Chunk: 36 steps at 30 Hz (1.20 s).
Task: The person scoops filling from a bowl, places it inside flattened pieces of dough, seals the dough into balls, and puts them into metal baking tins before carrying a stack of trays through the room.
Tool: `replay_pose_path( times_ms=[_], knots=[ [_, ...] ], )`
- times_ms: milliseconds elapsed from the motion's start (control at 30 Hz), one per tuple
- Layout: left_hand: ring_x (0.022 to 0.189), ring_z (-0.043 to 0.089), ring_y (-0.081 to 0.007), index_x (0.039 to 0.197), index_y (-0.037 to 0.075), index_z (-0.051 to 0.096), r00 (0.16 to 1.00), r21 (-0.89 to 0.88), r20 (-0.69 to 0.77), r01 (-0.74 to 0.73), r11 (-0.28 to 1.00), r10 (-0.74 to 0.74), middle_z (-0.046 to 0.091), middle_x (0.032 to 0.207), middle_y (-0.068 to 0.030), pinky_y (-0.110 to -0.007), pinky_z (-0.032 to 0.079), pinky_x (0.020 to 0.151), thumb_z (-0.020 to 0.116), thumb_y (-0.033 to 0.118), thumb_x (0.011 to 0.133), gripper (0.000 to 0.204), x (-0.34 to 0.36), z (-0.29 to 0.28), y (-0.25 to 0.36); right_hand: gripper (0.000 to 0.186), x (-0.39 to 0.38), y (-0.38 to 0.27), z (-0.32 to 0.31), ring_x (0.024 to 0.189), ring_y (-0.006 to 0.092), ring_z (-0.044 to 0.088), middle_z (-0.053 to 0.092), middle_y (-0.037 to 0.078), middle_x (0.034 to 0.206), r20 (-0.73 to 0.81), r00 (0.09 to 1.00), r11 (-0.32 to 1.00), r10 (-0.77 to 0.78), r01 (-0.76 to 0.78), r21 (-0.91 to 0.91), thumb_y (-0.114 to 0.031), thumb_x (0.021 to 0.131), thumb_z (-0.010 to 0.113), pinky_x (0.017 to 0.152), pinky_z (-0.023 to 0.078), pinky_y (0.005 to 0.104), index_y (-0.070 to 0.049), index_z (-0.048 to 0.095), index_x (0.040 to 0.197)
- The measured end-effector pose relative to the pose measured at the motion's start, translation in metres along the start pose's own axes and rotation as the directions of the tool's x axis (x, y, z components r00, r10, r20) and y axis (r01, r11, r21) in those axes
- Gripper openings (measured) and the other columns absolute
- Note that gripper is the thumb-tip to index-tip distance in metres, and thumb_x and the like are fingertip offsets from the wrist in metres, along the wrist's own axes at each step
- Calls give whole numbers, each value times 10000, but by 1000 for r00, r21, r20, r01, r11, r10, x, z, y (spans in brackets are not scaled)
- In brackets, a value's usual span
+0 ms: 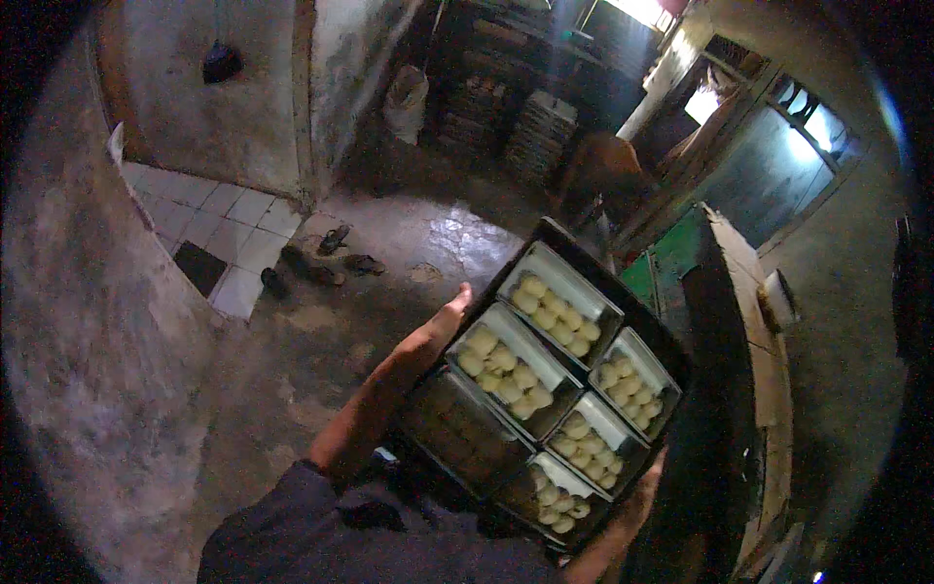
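Note:
A large dark baking tray (pixel 654 326) is held up in front of my body, tilted, with several rectangular metal pans (pixel 574 275) on it. Pale round dough balls (pixel 501 367) sit in rows in most of the pans. One darker pan (pixel 465 428) at the tray's near left has contents too dim to make out. My left hand (pixel 449 316) grips the tray's left edge, its thumb showing along the side. At the opposite edge, low on the right, my right hand (pixel 647 487) holds the tray, its fingers mostly hidden beneath it.
A long dark table (pixel 725 389) with a pale raised edge runs along the right. Sandals (pixel 336 238) lie on the concrete floor by a white-tiled doorway (pixel 229 214). Stacked trays or boxes (pixel 540 131), a pale sack (pixel 406 102) and a brown chair-like object (pixel 605 161) stand at the back.

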<state>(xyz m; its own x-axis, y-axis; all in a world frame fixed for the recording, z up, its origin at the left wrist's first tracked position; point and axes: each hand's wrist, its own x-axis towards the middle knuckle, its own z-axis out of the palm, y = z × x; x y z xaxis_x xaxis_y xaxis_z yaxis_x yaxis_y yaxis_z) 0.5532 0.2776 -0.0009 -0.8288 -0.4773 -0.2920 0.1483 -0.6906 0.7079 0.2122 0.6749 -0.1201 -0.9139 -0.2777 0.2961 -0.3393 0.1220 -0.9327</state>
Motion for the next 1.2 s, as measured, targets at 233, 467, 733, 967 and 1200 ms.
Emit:
replay_pose_path(
  times_ms=[233, 467, 733, 967, 1200],
  knots=[
    [1161, 558, -256, 1390, 64, 462, 981, -112, 188, -31, 993, 52, 539, 1343, -135, -390, 450, 983, 309, 563, 993, 656, -28, 10, 11, 675, 3, 17, -9, 1238, 267, 487, 427, 105, 1438, -9, 998, 996, -70, 69, -56, -514, 972, 462, 1055, 389, 376, -16, 405, 1425],
    [1224, 505, -245, 1420, 76, 431, 950, -234, 254, -121, 965, 180, 495, 1394, -126, -374, 404, 1027, 306, 495, 1011, 599, -37, 37, 20, 679, 18, 48, -27, 1271, 266, 456, 393, 96, 1467, 28, 987, 980, -161, 164, -117, -496, 965, 499, 1067, 374, 373, -12, 400, 1431],
    [1213, 478, -187, 1403, 103, 421, 955, 28, 25, -296, 955, 295, 485, 1354, -70, -345, 373, 1034, 365, 489, 1009, 554, -75, 43, -2, 736, 8, -88, 16, 1353, 235, 363, 333, 82, 1519, 42, 982, 980, 182, -178, -91, -527, 946, 511, 1093, 314, 410, -18, 366, 1458],
    [1012, 556, -161, 1204, 102, 558, 904, 135, -219, -344, 929, 366, 592, 1138, -28, -303, 442, 841, 378, 423, 1000, 421, -106, 1, -48, 752, 38, -122, 32, 1388, 232, 317, 293, 93, 1541, 538, 737, 836, 409, -539, 103, -550, 980, 375, 1142, 243, 372, -4, 274, 1487],
    [901, 600, -176, 1111, 100, 623, 821, -40, -479, -375, 926, 312, 646, 1032, -28, -308, 482, 759, 408, 424, 979, 410, -144, -12, -80, 689, 22, -174, 40, 1361, 218, 360, 338, 101, 1516, 705, 586, 783, 399, -618, 71, -499, 1009, 346, 1135, 253, 335, 14, 314, 1467]
  ],
)
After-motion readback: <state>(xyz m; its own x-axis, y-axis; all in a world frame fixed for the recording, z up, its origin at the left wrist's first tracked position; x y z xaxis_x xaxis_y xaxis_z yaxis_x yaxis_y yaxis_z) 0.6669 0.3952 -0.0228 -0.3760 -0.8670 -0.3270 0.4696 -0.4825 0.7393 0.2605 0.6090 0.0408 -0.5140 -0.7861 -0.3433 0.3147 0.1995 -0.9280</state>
